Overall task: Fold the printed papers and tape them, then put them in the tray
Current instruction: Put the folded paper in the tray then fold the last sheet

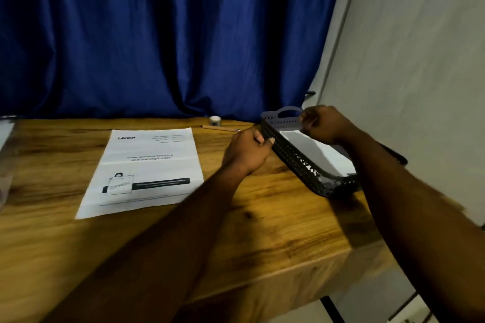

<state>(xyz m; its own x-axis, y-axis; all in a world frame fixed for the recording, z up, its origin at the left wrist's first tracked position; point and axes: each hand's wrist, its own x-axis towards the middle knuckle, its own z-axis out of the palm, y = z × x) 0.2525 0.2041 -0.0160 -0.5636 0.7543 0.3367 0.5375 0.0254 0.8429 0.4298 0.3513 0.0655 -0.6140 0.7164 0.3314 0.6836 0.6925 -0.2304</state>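
The wooden table [262, 231] fills the near ground, both forearms reaching across it. A printed paper [141, 173] lies flat and unfolded on the left of the table, well apart from either hand, with faint creases across it. It looks light and limp, likely to slide on the smooth wood, so it is best lifted by a corner or an edge, then pressed down while the fold is made.

Further in, the left hand [248, 151] grips the left rim of the tray [294, 160], fingers curled over the perforated wall. The tray sits at the table's right edge. It seems light, stiff plastic, easy to hold by a rim or its far handle. White paper [315, 147] lies inside it. The right hand [322, 124] is curled over the far end, but blur hides whether it holds the rim, the paper or nothing.

Beyond lie a pencil [220, 128] and a tape roll [215, 120], before a blue curtain [157, 34].
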